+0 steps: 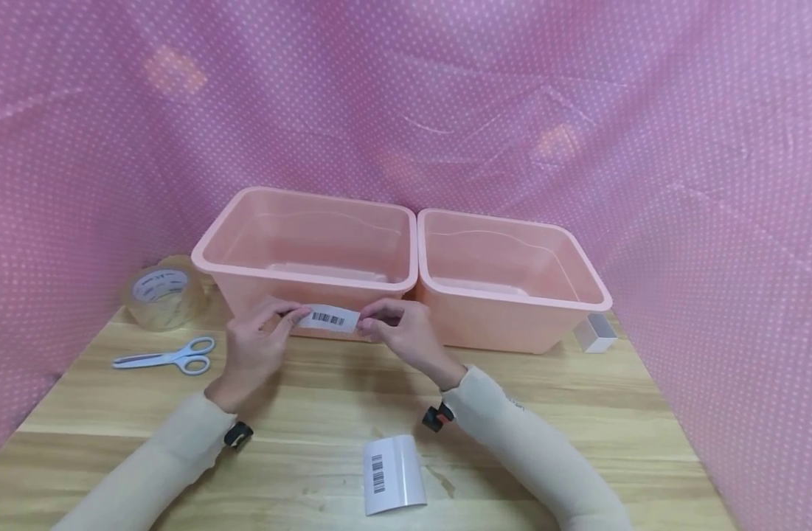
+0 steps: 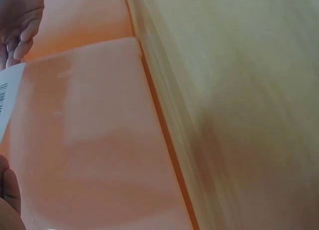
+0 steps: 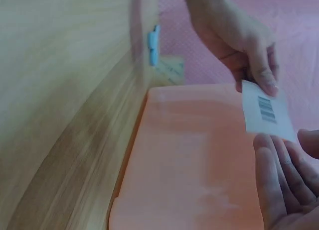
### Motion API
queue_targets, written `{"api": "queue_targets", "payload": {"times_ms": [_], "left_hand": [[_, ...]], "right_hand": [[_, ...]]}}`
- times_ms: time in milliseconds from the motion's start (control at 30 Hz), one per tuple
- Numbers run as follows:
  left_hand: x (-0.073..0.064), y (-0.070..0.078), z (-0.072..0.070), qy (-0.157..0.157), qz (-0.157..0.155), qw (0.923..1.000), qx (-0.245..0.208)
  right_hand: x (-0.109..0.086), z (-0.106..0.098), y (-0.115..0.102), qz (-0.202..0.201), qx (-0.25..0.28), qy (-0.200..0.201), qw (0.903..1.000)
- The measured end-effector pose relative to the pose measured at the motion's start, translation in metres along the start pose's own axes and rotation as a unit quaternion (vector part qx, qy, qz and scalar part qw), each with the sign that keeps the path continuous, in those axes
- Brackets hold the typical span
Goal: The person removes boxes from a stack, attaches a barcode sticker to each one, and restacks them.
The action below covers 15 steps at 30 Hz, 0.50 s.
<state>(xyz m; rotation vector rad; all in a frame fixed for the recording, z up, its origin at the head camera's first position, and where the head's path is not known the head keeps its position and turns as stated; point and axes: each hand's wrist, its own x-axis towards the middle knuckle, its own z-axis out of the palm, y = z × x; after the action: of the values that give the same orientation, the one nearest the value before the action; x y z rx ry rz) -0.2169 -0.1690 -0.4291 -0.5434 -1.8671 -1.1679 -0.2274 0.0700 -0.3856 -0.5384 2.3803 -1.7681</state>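
Observation:
A white barcode label [image 1: 328, 318] is stretched between both hands in front of the left pink bin [image 1: 220, 284]. My left hand [image 1: 254, 350] pinches its left end between thumb and fingers. At the other end, my right hand [image 1: 411, 338] holds the edge with its fingertips. The right wrist view shows the label [image 3: 269, 113] flat, printed side out, with the left thumb on one edge and the right fingers under the opposite one. Only part of the label [image 2: 9, 98] enters the left wrist view, close over the bin's front wall [image 2: 94, 140].
A second pink bin [image 1: 492, 328] stands against the first one's right side. Scissors [image 1: 169, 359] and a tape roll [image 1: 163, 299] lie at left. Another curled barcode label sheet [image 1: 406, 476] rests near the front, and a small white box [image 1: 594, 334] sits at right. Pink dotted cloth [image 1: 406, 96] surrounds the table.

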Motion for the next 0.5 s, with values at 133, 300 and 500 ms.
{"api": "queue_targets", "payload": {"times_ms": [133, 300, 500], "left_hand": [[0.0, -0.007, -0.002, 0.004, 0.002, 0.9999, -0.01], [0.0, -0.008, -0.006, 0.006, -0.051, 0.9987, 0.004], [0.002, -0.007, -0.01, 0.012, -0.179, 0.9834, 0.023]], "right_hand": [[0.005, 0.013, -0.003, -0.034, -0.116, 0.051, 0.9914], [0.01, 0.025, -0.004, -0.109, -0.217, 0.099, 0.9651], [0.017, 0.036, 0.0, -0.171, -0.273, 0.134, 0.9373]]}}
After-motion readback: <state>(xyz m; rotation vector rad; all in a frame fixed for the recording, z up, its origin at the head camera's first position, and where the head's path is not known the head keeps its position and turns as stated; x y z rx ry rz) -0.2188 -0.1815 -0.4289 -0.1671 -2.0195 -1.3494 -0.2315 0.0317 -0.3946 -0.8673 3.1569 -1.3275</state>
